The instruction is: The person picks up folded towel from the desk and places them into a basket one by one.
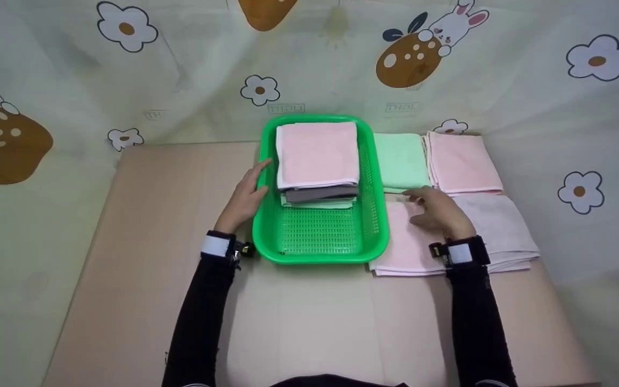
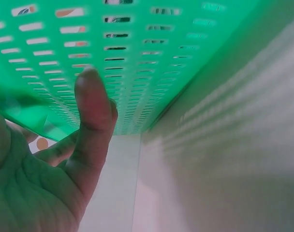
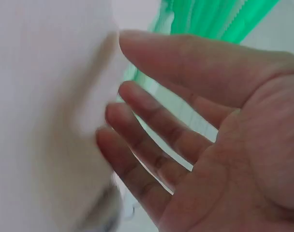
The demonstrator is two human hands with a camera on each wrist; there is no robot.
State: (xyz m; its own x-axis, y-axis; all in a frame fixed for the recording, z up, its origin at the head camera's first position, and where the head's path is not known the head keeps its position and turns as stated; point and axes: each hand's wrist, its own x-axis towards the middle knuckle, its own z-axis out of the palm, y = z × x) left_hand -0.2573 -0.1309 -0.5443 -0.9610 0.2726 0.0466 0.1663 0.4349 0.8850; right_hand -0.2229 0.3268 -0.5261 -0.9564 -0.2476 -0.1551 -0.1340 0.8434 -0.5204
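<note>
A green plastic basket (image 1: 320, 258) with slotted walls stands on the table. Inside it lies a stack of folded cloths, a pink cloth (image 1: 318, 153) on top of a dark grey cloth (image 1: 321, 193) and light green ones. My left hand (image 1: 242, 201) is at the basket's left side, its fingers extended along the rim; in the left wrist view the thumb (image 2: 93, 104) lies by the slotted wall. Over the near folded pink cloth (image 1: 403, 247) my right hand (image 1: 441, 212) hovers with loosely bent, spread fingers, holding nothing. The right wrist view shows its palm and the cloth's blurred surface.
Right of the basket, a folded light green cloth (image 1: 401, 161) and another pink cloth (image 1: 465, 164) lie at the back. A folded whitish cloth (image 1: 497, 231) lies at the front right. Behind the table (image 1: 309, 322) hangs a patterned curtain (image 1: 191, 80).
</note>
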